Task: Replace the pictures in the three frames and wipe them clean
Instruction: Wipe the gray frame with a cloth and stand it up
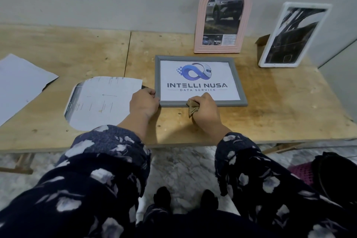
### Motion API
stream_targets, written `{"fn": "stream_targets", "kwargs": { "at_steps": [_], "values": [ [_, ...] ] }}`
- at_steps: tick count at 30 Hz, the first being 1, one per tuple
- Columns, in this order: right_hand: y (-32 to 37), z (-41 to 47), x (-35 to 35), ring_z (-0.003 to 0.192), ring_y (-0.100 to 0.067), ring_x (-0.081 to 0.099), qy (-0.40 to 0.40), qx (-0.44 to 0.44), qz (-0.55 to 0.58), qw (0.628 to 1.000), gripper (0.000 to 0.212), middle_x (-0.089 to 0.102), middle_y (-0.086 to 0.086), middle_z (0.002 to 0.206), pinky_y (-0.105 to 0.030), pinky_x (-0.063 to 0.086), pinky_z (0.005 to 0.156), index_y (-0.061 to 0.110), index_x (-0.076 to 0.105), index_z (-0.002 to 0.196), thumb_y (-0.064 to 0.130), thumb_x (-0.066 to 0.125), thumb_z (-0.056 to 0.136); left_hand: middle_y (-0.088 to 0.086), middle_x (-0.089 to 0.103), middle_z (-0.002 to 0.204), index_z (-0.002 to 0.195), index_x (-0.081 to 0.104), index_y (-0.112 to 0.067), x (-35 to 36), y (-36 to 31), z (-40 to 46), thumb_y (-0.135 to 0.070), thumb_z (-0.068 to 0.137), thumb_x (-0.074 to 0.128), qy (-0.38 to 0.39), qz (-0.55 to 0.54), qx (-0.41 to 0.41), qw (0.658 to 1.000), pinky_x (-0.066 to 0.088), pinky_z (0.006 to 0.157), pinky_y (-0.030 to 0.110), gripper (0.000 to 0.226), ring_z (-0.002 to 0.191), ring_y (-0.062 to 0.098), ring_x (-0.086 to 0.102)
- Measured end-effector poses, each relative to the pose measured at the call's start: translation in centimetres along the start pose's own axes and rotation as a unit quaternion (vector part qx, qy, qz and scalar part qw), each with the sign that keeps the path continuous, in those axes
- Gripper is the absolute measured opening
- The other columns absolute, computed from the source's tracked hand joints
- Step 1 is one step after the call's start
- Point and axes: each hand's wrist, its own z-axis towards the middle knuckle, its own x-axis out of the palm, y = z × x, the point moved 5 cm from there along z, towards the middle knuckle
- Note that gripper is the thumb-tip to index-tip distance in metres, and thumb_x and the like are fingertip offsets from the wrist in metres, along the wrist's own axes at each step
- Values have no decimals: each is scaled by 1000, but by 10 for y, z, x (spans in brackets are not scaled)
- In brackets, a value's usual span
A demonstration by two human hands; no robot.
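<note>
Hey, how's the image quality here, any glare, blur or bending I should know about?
Head view: wide-angle bending curves the table edges; light is dim and even, with soft shadows under both hands; no strong glare on the grey frame, whose print reads sharply; the pink frame and white frame pictures look soft.

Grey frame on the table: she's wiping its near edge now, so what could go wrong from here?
1. The grey frame lies flat, steadied only at its near-left corner by the left hand; a hard wipe may slide it toward the pink arched frame standing just behind.
2. The right hand grips the brown cloth bunched small, so it may miss the far edge.
</note>
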Motion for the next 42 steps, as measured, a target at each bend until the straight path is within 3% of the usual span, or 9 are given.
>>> {"fn": "stream_targets", "kwargs": {
  "at_steps": [4, 7, 11, 16, 22, 29, 34, 42],
  "values": [
    [16, 0, 0, 99, -24, 51, -35, -81, 1, 996, 34, 56, -4, 105, -35, 45, 81, 9, 65, 103, -6, 45, 80, 4, 63, 125, 130, 59, -14, 1, 1, 0, -21, 93, 61, -2, -9, -7, 1000, 40, 100, 30, 37, 117, 23, 56],
    [40, 3, 12, 98, -23, 47, 5, -156, -87, 984, 33, 60, 0, 105, -40, 43, 83, 12, 63, 100, -7, 47, 79, 3, 63, 126, 129, 60, -14, 0, 2, 0, -22, 93, 62, -3, -12, -9, 1000, 39, 101, 29, 37, 118, 23, 55],
    [56, 5, 31, 105, -22, 43, 96, -198, -190, 957, 30, 54, 1, 111, -34, 36, 87, 18, 59, 104, -1, 49, 82, 4, 64, 125, 127, 62, -14, 0, 2, 0, -22, 92, 61, -6, -8, -4, 1000, 40, 98, 28, 35, 117, 23, 56],
    [58, 10, 32, 107, -23, 44, 127, -168, -174, 962, 23, 54, -3, 112, -36, 40, 94, 14, 59, 103, 4, 53, 83, 3, 65, 124, 127, 62, -14, 0, 2, -1, -22, 92, 61, -12, -14, -9, 1000, 41, 98, 29, 36, 116, 22, 57],
    [72, 22, 27, 105, -27, 48, 96, -158, -173, 967, 24, 63, -8, 107, -36, 42, 85, 11, 65, 101, 0, 50, 86, 2, 66, 122, 126, 62, -13, 0, 2, -1, -20, 91, 62, -12, -26, -9, 1000, 40, 95, 24, 36, 115, 20, 58],
    [81, 27, 36, 114, -29, 47, 117, -173, -262, 942, 28, 58, -10, 119, -38, 41, 90, 13, 61, 116, 12, 51, 90, 2, 67, 119, 125, 64, -14, -1, 1, -2, -20, 91, 63, -18, -30, -13, 999, 40, 93, 24, 34, 113, 20, 59],
    [83, 31, 31, 109, -31, 53, 132, -169, -269, 939, 26, 62, -13, 113, -36, 42, 87, 12, 63, 114, 10, 54, 89, 2, 68, 117, 124, 64, -14, -1, 0, -4, -18, 91, 63, -22, -33, -17, 999, 41, 91, 24, 34, 111, 20, 60],
    [72, 41, 27, 109, -30, 54, 184, -108, -156, 964, 33, 64, -10, 113, -39, 47, 90, 13, 63, 111, 1, 55, 82, 2, 68, 117, 125, 64, -15, -1, 1, -5, -19, 91, 63, -26, -36, -28, 999, 38, 89, 22, 34, 112, 19, 59]
  ]
}}
